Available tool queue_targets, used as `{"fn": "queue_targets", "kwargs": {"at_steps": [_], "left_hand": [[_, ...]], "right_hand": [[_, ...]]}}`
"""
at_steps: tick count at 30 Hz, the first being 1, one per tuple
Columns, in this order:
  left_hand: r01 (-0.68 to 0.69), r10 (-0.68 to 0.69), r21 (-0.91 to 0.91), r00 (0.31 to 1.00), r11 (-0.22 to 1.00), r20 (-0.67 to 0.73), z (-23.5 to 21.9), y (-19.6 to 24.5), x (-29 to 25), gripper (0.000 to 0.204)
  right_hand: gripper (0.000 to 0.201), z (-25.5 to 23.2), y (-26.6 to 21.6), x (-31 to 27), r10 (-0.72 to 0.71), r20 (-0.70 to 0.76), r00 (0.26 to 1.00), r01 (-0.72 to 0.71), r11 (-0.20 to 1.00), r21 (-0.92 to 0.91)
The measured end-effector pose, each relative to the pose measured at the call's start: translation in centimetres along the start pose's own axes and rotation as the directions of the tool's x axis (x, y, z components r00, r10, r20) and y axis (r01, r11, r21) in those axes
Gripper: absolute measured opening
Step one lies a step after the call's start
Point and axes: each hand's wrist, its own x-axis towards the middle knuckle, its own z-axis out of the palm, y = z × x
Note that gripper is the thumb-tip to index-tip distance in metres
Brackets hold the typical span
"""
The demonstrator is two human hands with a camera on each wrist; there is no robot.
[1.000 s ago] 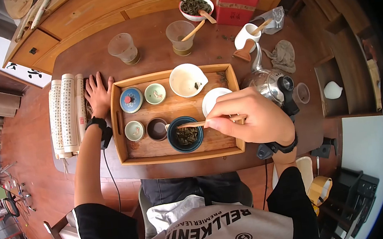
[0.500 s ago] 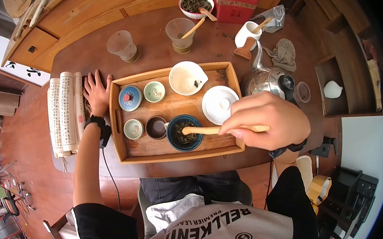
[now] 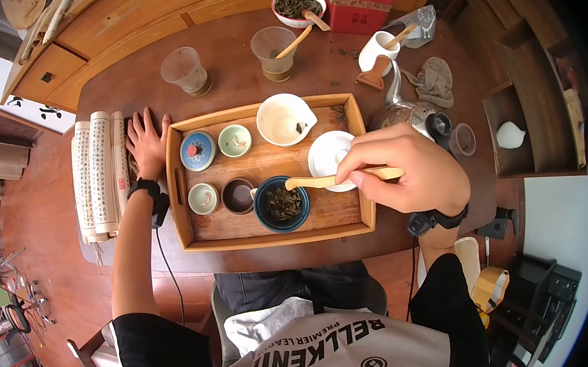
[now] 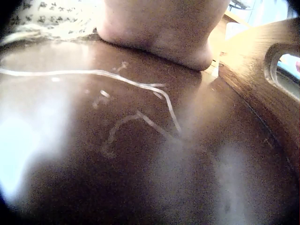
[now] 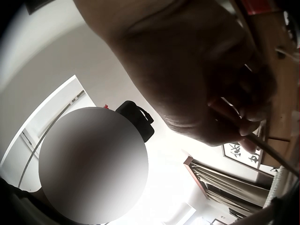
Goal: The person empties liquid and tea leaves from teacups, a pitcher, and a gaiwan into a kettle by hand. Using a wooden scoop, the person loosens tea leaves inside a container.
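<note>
One wooden stick (image 3: 323, 181), pinched between thumb and forefinger of right hand (image 3: 419, 169). Remaining fingers bent in behind, exact grip hidden. Butt end poking out on the wrist side of the pinch.

Long axis roughly parallel to long sides of tray (image 3: 279, 241). Points leftward from fingers, far end over upper right part of blue bowl (image 3: 262, 220), near the rim. Contact with rim or with dark leaves (image 3: 283, 203) inside: cannot tell.

Bowl left of fingers and slightly toward the body. Much nearer to right hand than to left hand (image 3: 149, 149). Left one well apart: palm down on table (image 3: 116, 88), fingers spread, between tray and scrolls (image 3: 102, 176). Only the heel of that palm visible in left wrist view.

In the way, as judged: bowl rim on the side facing fingers, plus white lid (image 3: 320, 159) under the shaft and partly under fingers. Low sweep likely to clip either.

Farther left of fingers, past the bowl: brown cup (image 3: 238, 195), then small pale green cup (image 3: 204, 199). White pitcher (image 3: 276, 120) left of fingers and farther from the body. Kettle (image 3: 399, 115) beyond the knuckles, partly covered by right hand. Right wrist view too dark for fingertip detail.
</note>
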Motion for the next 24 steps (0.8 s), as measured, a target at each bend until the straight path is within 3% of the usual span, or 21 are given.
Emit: {"fn": "queue_targets", "kwargs": {"at_steps": [7,9,13,15,19,24], "left_hand": [[0.001,-0.001,-0.007,1.000,1.000,0.004,-0.1,0.0,0.0,0.070],[0.003,-0.003,-0.003,1.000,1.000,0.007,0.0,0.0,0.0,0.070],[0.004,-0.004,-0.001,1.000,1.000,0.014,-0.1,0.0,0.0,0.070],[0.002,-0.002,0.005,1.000,1.000,0.015,0.0,-0.1,0.0,0.070],[0.007,-0.007,0.008,1.000,1.000,0.022,0.0,-0.1,0.0,0.071],[0.010,-0.010,-0.001,0.999,1.000,0.032,0.0,-0.1,0.1,0.071]], "right_hand": [[0.011,-1.1,-0.4,0.1,0.085,-0.094,0.992,-0.068,0.983,0.173],[0.013,-1.4,-0.5,0.0,0.226,-0.059,0.972,-0.196,0.928,0.317],[0.012,-1.0,-0.3,-0.1,0.208,-0.104,0.973,-0.156,0.916,0.370],[0.011,-0.8,-0.7,0.0,0.300,-0.110,0.947,-0.220,0.862,0.456],[0.013,0.1,-1.2,0.3,0.362,-0.156,0.919,-0.244,0.833,0.496],[0.021,0.4,-1.5,0.6,0.385,-0.207,0.899,-0.283,0.874,0.395]]}}
